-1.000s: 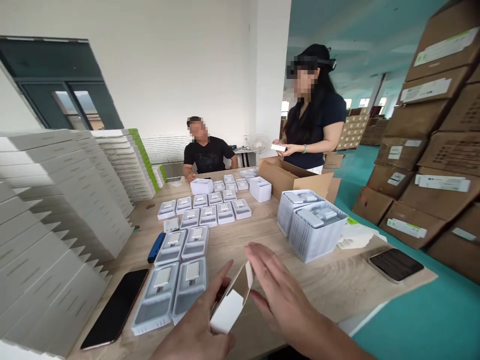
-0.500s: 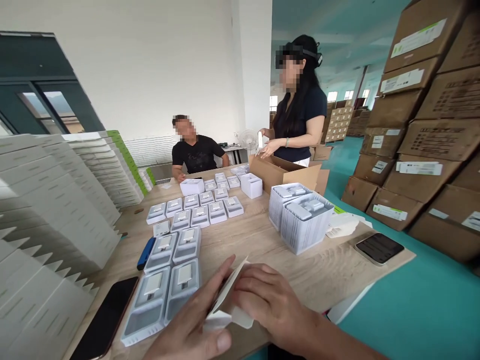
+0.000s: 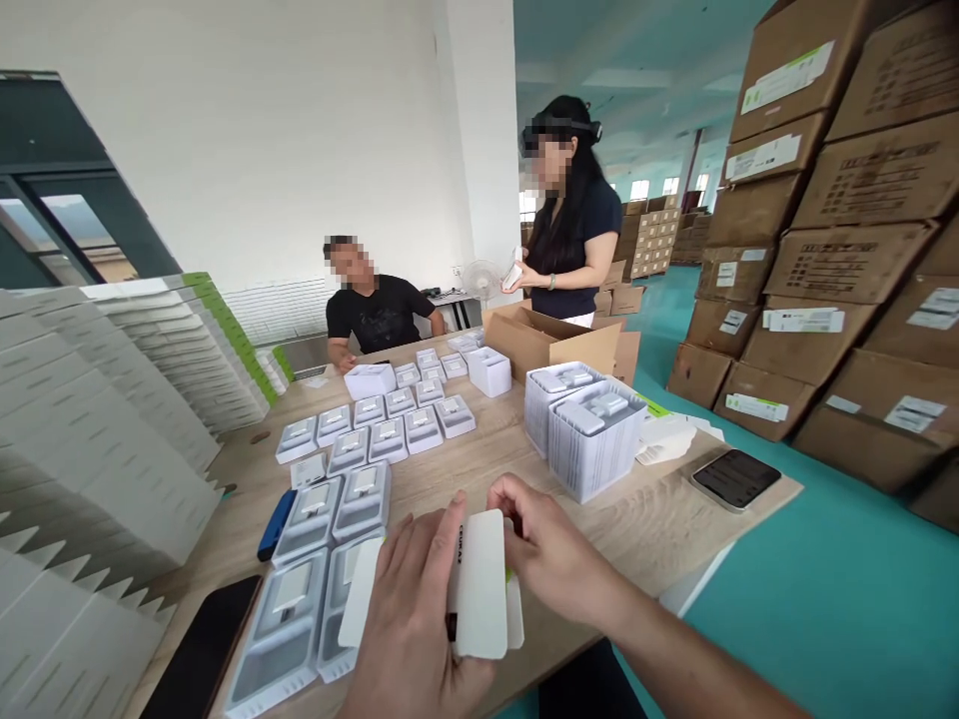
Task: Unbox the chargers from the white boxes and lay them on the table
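**A:** What's that up front, right in the hands?

**B:** A white paperboard sleeve (image 3: 479, 584), standing upright above the wooden table (image 3: 644, 534), with small dark print down one long edge. A second white panel (image 3: 361, 591) pokes out behind it on the left. I can't tell whether that's part of the same piece.

**A:** How's it held?

**B:** The left hand (image 3: 409, 629) lies against its face, fingers spread and pressing from the front. The right hand (image 3: 543, 544) curls its fingertips (image 3: 503, 494) around the upper right edge. So it's pinched between both hands, though I can't make out the thumbs clearly.

**A:** How would it handle?

**B:** I'd judge it light and fairly stiff, but thin enough that the corners would dent easily. The smooth surface may slip, so the long edges look like the safest place to hold it.

**A:** And around it?

**B:** Just below and to the left are open white trays (image 3: 311, 509) holding small white devices. A blue utility knife (image 3: 276, 526) lies beside them, and a black phone (image 3: 202, 639) sits near the table's left edge. Farther off, a co-worker (image 3: 561, 220) holds a white item beside a cardboard carton (image 3: 539, 340).
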